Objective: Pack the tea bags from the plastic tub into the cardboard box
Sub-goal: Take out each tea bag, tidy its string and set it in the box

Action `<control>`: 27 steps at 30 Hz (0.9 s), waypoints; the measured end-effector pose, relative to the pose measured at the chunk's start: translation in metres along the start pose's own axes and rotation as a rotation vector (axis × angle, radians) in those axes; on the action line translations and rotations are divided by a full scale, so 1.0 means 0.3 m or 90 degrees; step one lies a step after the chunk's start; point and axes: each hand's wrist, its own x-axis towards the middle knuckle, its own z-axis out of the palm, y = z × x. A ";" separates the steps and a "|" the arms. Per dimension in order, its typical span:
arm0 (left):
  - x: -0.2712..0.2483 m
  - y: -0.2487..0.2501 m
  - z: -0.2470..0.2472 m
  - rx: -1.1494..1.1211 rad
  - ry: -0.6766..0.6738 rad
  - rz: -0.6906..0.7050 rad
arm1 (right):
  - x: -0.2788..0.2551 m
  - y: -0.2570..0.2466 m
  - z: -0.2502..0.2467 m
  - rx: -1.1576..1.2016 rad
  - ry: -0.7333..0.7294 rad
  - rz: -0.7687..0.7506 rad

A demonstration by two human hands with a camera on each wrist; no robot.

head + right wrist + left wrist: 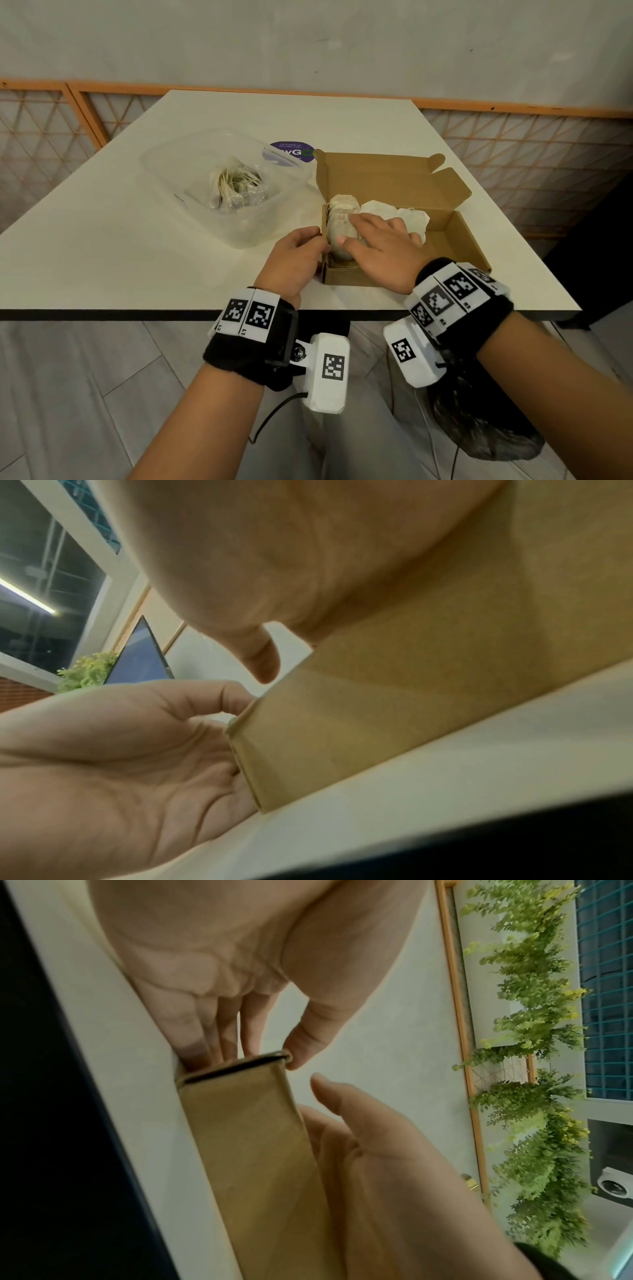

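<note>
An open cardboard box (448,240) lies near the table's front edge, its lid (387,178) folded back. Pale tea bags (344,207) fill its left end. My right hand (373,240) lies flat on top of them, fingers straight. My left hand (298,253) is against the box's left end wall, fingers (219,1026) straight along the cardboard (246,1137) and thumb tip touching its top corner. The clear plastic tub (171,161) stands to the left of the box, with a clump of tea bags (236,185) inside.
A round purple sticker (294,152) sits on the white table (120,257) behind the tub. The table's dark front edge (137,314) runs just below my wrists. An orange-framed lattice railing (513,154) surrounds the table on its far sides.
</note>
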 end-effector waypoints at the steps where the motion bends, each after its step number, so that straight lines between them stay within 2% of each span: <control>1: 0.001 -0.001 0.001 0.001 0.003 0.000 | 0.004 -0.002 0.005 -0.003 -0.011 0.002; 5: -0.012 0.011 0.004 0.029 0.010 0.002 | -0.004 -0.008 -0.009 0.053 -0.004 -0.009; 7: -0.023 0.039 -0.003 0.047 0.017 0.025 | -0.017 -0.017 -0.041 0.131 0.073 -0.040; 10: -0.050 0.123 -0.037 0.120 0.012 0.106 | -0.003 -0.055 -0.101 0.248 0.208 -0.104; 12: -0.071 0.205 -0.075 0.144 0.009 0.163 | 0.025 -0.101 -0.127 0.248 0.230 -0.135; 16: -0.048 0.347 -0.189 0.161 0.106 0.241 | 0.083 -0.239 -0.099 0.087 0.120 -0.285; 18: -0.013 0.376 -0.250 0.192 0.170 0.252 | 0.109 -0.289 -0.065 0.012 0.047 -0.325; 20: 0.022 0.375 -0.311 0.278 0.215 0.246 | 0.120 -0.310 -0.048 -0.038 -0.006 -0.331; 23: 0.057 0.345 -0.380 0.415 0.242 0.232 | 0.111 -0.289 -0.076 -0.044 -0.025 -0.317; 27: 0.071 0.330 -0.402 0.451 0.244 0.238 | 0.106 -0.262 -0.153 -0.069 -0.004 -0.279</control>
